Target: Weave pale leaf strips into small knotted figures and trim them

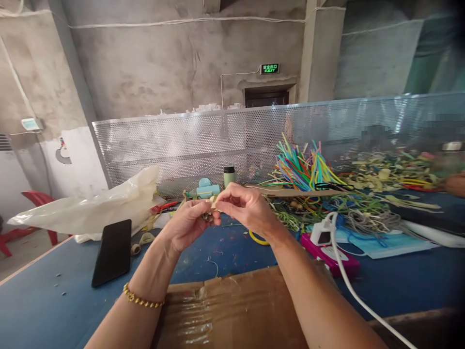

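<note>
Held up above the blue table, my left hand (191, 220) and my right hand (247, 208) meet fingertip to fingertip. Between them is a small pale cream piece (213, 199), pinched by both hands. Its kind is too small to make out, and fingers cover most of it. Something darker shows under my left fingers, but it is mostly hidden. Below my forearms lies a flat brown cardboard sheet (247, 310). Just behind my hands stand a green bottle (229, 177) with a black cap and a light blue roll-shaped item (208, 190).
A black phone (112, 253) and a cream plastic bag (109, 206) lie left. Right are colourful strips (305, 165), tangled cords (374, 215), a magenta power strip (337, 257) with a white cable (345, 276), and a blue mask (385, 240). A perforated metal screen (174, 150) runs behind.
</note>
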Motion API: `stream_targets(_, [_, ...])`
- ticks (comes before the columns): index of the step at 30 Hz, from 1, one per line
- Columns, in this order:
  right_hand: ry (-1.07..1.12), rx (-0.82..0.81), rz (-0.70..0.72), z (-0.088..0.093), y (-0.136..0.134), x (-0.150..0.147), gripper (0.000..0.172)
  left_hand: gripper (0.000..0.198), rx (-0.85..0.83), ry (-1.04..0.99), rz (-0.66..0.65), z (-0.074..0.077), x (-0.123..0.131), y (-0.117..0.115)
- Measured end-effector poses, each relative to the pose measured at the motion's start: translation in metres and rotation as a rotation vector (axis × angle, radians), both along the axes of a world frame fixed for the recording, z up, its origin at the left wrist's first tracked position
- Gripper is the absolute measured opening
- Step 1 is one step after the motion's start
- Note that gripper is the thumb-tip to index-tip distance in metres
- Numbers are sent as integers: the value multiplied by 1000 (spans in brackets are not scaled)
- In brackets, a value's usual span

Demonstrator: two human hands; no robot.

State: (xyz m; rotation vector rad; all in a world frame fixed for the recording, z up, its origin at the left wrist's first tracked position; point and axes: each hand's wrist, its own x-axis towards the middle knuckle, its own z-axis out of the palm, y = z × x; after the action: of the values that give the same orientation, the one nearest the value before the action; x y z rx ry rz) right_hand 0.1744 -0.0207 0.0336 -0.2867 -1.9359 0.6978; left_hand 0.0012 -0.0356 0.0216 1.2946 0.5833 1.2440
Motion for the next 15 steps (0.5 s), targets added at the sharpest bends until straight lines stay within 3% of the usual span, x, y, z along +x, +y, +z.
stream_targets(4, [-38, 56, -62, -5, 5, -1, 19, 24, -11, 45, 2, -1, -3, 2])
stream_targets(15, [-44, -71, -19, -4, 3, -2, 15, 30, 67, 60, 13, -1, -4, 3])
